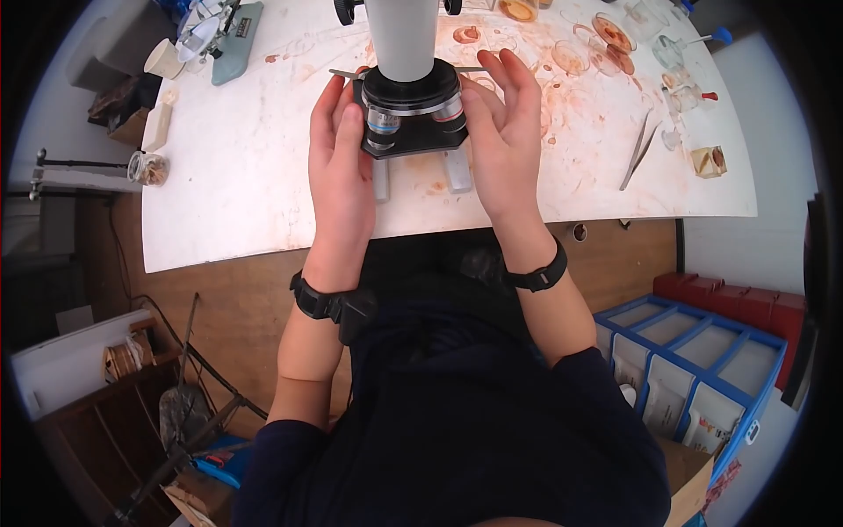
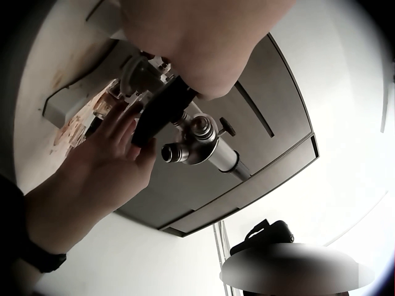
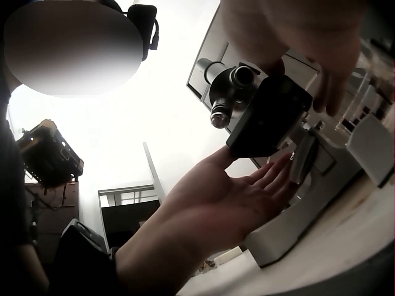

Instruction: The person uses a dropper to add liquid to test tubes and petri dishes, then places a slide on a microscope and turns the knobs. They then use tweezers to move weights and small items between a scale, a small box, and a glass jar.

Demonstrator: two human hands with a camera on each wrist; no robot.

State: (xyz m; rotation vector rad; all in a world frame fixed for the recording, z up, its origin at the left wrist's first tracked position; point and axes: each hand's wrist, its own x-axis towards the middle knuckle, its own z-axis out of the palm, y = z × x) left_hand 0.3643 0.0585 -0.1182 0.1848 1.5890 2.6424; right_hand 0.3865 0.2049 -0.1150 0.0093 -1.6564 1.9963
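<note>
The microscope (image 1: 402, 39) is the big thing in the way, near the middle of the bench's (image 1: 237, 193) front edge. The left grip (image 1: 341, 171) and the right grip (image 1: 509, 145) block its two sides. Under its black stage (image 1: 413, 144) there is a low gap between the two feet (image 1: 458, 171). A hand could slide over the flat part on the left, up to the jar (image 1: 147, 169) by the left edge. On the right, there is room as far as the tweezers (image 1: 639, 151). Behind them, glass dishes (image 1: 613, 32) crowd the far right part.
</note>
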